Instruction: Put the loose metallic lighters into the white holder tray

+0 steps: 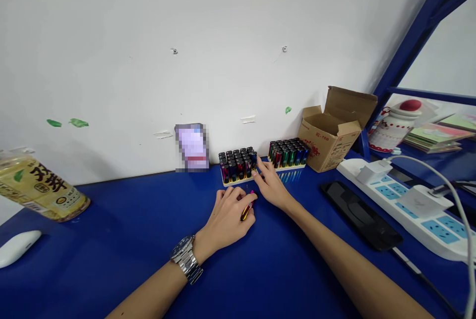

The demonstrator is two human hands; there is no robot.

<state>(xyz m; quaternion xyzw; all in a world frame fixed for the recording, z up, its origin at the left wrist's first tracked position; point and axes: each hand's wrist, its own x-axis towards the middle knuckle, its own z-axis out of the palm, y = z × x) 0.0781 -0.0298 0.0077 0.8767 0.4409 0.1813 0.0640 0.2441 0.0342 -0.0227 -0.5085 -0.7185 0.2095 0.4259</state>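
Two cream trays on the blue table (122, 239): left tray (238, 179) full of upright lighters, right tray (288, 165) full too, open cardboard box (327, 143) beside them. Left hand (228, 220) curled around a yellow and pink lighter (247, 208), just before the left tray. Right hand (273, 187) open, fingers flat, touching the left tray's edge, right beside that lighter.

The bottle (40, 187) lying at the counter's left edge carries a yellow label with two large dark Chinese characters, which look like 双井 though I cannot be sure, a green leaf mark beside them and smaller print too fine to read. The open carton (330, 138) bears red print on its front, a short code near the top that may end in 168 and a red emblem below, both too small to read firmly.
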